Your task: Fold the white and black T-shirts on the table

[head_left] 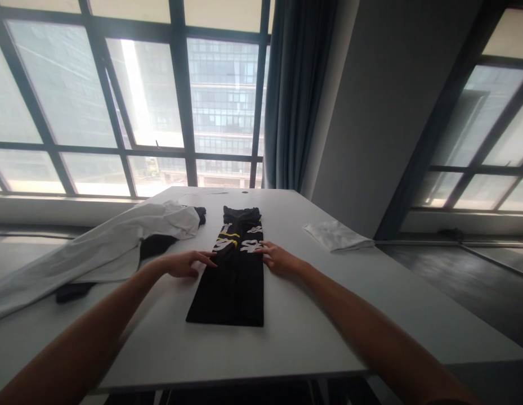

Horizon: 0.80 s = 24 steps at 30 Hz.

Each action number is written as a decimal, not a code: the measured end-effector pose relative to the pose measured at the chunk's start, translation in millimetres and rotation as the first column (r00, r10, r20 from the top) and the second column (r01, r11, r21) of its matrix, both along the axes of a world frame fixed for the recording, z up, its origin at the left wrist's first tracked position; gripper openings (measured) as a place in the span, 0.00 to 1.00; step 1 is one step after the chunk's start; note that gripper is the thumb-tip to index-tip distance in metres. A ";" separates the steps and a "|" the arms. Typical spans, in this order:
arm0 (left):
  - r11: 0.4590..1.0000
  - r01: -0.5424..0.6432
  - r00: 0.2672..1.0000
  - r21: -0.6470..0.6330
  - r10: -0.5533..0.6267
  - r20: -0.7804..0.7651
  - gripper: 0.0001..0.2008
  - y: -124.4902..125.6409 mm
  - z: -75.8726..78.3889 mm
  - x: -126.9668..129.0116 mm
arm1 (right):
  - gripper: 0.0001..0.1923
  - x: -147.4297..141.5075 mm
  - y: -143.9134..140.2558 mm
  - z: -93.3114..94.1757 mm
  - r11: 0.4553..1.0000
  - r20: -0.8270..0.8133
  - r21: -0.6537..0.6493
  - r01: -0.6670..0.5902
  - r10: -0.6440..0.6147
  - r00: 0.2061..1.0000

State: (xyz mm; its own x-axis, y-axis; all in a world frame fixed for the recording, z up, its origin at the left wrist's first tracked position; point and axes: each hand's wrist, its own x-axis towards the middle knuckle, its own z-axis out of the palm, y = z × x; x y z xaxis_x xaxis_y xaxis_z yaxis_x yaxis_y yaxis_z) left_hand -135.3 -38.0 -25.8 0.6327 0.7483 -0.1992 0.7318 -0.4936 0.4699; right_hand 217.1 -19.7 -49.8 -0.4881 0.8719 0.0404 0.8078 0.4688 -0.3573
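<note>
A black garment (233, 287) with white and yellow print lies folded into a long strip in the middle of the table. Its far end is bunched and its near end flat and straight; whether it is a shirt or trousers I cannot tell. My left hand (183, 264) is at its left edge, fingers stretched out and fingertips touching the cloth near the print. Across from it, my right hand (278, 260) rests at the right edge, fingers extended onto the printed part. Neither hand visibly grips the fabric.
The white table (227, 354) bears a loose white long-sleeved garment (117, 239) on the left, with dark cloth (157, 246) partly beneath it. A folded whitish cloth (337, 235) lies near the right edge. Beyond the table hang a dark curtain (301, 95) and large windows.
</note>
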 end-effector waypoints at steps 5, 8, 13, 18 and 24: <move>0.994 0.046 0.998 0.104 -0.049 0.027 0.28 4.9 -11.0 1.4 | 0.23 2.8 2.2 8.2 0.966 -0.098 -0.047 -0.252 0.247 0.964; 0.987 0.122 0.992 0.100 -0.123 0.007 0.38 4.1 -15.2 6.2 | 0.24 4.9 1.5 11.8 0.934 -0.137 -0.088 -0.347 0.334 0.933; 0.958 0.150 0.981 0.246 -0.175 0.082 0.22 0.2 -16.7 18.2 | 0.15 -1.2 -5.8 12.9 0.890 -0.223 -0.023 -0.456 0.440 0.870; 0.961 0.084 0.960 0.262 -0.149 0.236 0.14 -3.6 -11.1 26.5 | 0.07 -6.2 -8.6 16.2 0.895 -0.346 -0.035 -0.445 0.406 0.846; 0.985 0.014 0.916 0.173 -0.082 0.393 0.11 -23.0 2.9 43.7 | 0.06 13.9 -4.0 33.4 0.909 -0.493 -0.212 -0.358 0.217 0.843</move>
State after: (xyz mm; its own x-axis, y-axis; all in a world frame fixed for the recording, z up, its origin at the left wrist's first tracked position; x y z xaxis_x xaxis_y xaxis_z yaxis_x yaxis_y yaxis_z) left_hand -91.6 -61.0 -22.9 0.6696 0.7157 0.1985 0.4746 -0.6180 0.6267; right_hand 231.0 -23.7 -16.4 -0.7072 0.7013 0.0894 0.3695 0.4745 -0.7990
